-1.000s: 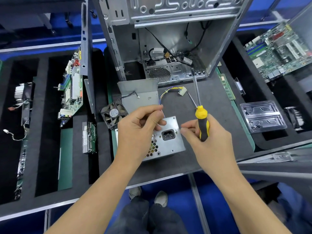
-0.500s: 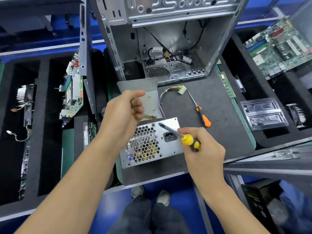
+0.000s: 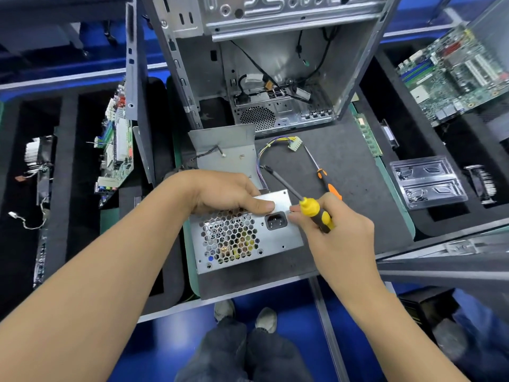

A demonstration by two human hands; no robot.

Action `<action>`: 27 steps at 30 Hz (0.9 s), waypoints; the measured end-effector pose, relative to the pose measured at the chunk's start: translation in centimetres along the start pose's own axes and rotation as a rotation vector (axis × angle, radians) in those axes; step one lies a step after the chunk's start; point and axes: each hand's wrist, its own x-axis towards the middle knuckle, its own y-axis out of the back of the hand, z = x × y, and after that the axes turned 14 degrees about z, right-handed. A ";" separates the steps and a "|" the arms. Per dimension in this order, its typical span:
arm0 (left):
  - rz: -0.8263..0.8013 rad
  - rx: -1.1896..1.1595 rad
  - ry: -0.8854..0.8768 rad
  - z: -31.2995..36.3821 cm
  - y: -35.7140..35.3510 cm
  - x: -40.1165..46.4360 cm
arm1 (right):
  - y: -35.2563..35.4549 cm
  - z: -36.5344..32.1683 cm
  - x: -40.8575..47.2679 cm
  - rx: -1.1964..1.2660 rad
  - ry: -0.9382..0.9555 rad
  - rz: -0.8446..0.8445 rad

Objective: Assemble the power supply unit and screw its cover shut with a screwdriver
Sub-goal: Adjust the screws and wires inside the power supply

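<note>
The silver power supply unit point(image 3: 275, 238) stands on the dark foam mat point(image 3: 344, 188), its honeycomb grille and power socket facing me. My left hand point(image 3: 225, 193) grips its top edge, thumb on the front face. In my right hand point(image 3: 334, 235) is a yellow-and-black screwdriver point(image 3: 311, 208), shaft slanting up-left with the tip above the unit's far corner. A bent grey metal cover plate point(image 3: 223, 150) lies just behind the unit. The unit's cable bundle with a white connector point(image 3: 294, 143) curls behind it.
An orange-handled screwdriver point(image 3: 330, 188) lies on the mat right of the unit. An open computer case point(image 3: 275, 64) stands behind. Motherboards point(image 3: 454, 73) sit right and left point(image 3: 115, 150); a clear plastic tray point(image 3: 428, 184) lies right. A green memory stick point(image 3: 369, 133) lies by the case.
My left hand came down from above the cover plate and took hold of the unit's top edge. My right hand tilted the screwdriver from upright to slanting up-left beside the socket.
</note>
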 end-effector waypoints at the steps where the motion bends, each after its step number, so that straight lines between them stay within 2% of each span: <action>1: -0.008 -0.017 -0.009 0.0 0.0 0.1 | 0.3 0.0 0.4 -0.036 0.020 -0.020; 5: 0.014 0.019 -0.078 -0.3 0.2 0.3 | 1.3 -0.6 1.6 -0.259 0.245 -0.136; 7: 0.018 0.034 -0.051 -0.2 0.2 0.3 | 1.3 -0.8 1.8 -0.333 0.322 -0.184; 13: 0.006 0.012 -0.010 -0.1 0.1 0.4 | 1.0 -1.2 2.0 -0.427 0.498 -0.190; 15: 0.028 0.030 -0.032 -0.3 0.1 0.4 | 0.9 -1.3 2.0 -0.401 0.482 -0.211; 20: 0.067 -0.001 -0.066 -0.8 -0.1 0.5 | 0.5 -0.8 2.7 -0.255 0.146 -0.252; 27: 0.058 -0.013 -0.048 -0.7 0.0 0.5 | 1.1 -1.1 2.1 -0.324 0.335 -0.220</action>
